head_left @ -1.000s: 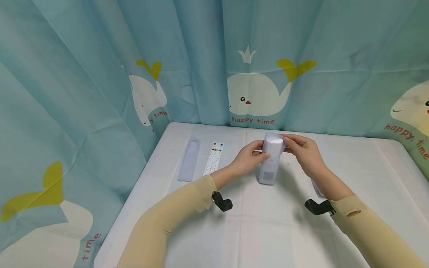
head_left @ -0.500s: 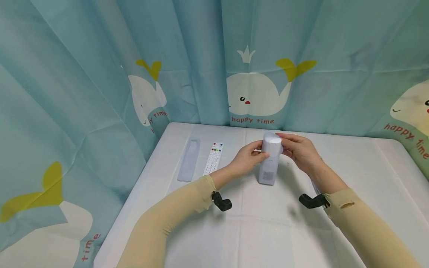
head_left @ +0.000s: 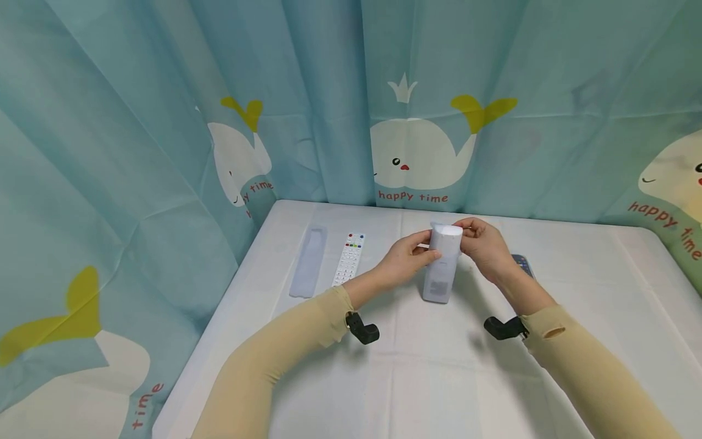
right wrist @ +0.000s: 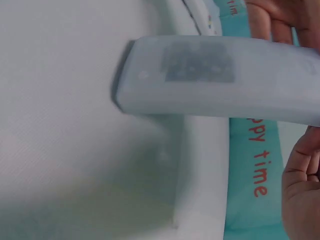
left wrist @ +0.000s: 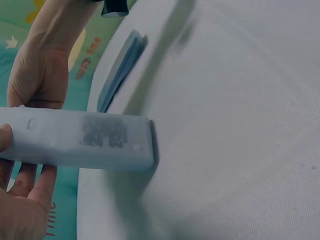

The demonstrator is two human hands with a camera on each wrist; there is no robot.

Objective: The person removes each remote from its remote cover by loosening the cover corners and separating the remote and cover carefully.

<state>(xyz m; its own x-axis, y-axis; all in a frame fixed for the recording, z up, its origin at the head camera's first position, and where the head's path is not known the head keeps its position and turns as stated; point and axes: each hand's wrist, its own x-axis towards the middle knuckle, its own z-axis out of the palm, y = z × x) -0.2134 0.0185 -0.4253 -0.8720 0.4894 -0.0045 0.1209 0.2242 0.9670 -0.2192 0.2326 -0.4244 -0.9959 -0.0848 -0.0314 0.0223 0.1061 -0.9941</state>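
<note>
A white remote control (head_left: 442, 268) in a translucent soft sleeve stands upright on the table, its back with a label facing me. My left hand (head_left: 404, 261) grips it from the left near the upper end, thumb across the back. On the other side, my right hand (head_left: 485, 249) has thumb and fingers at the sleeve's upper edge; they seem to pinch it, though the fingertips are partly hidden behind the remote. The left wrist view shows the sleeved remote (left wrist: 100, 140) between both hands. In the right wrist view my right hand's (right wrist: 301, 192) fingers are curled below the remote.
An unfilled translucent sleeve (head_left: 308, 263) and a white button remote (head_left: 349, 259) lie at the left of the white table (head_left: 433, 378). Behind my right wrist lies a dark-buttoned remote (head_left: 523, 264), partly hidden. A whale-print curtain (head_left: 329, 110) hangs along the table's back and left.
My right hand has shifted left along the sleeve's top edge, and the flap over the remote's end has changed shape. The dark-buttoned remote has come into sight. My left hand stays put.
</note>
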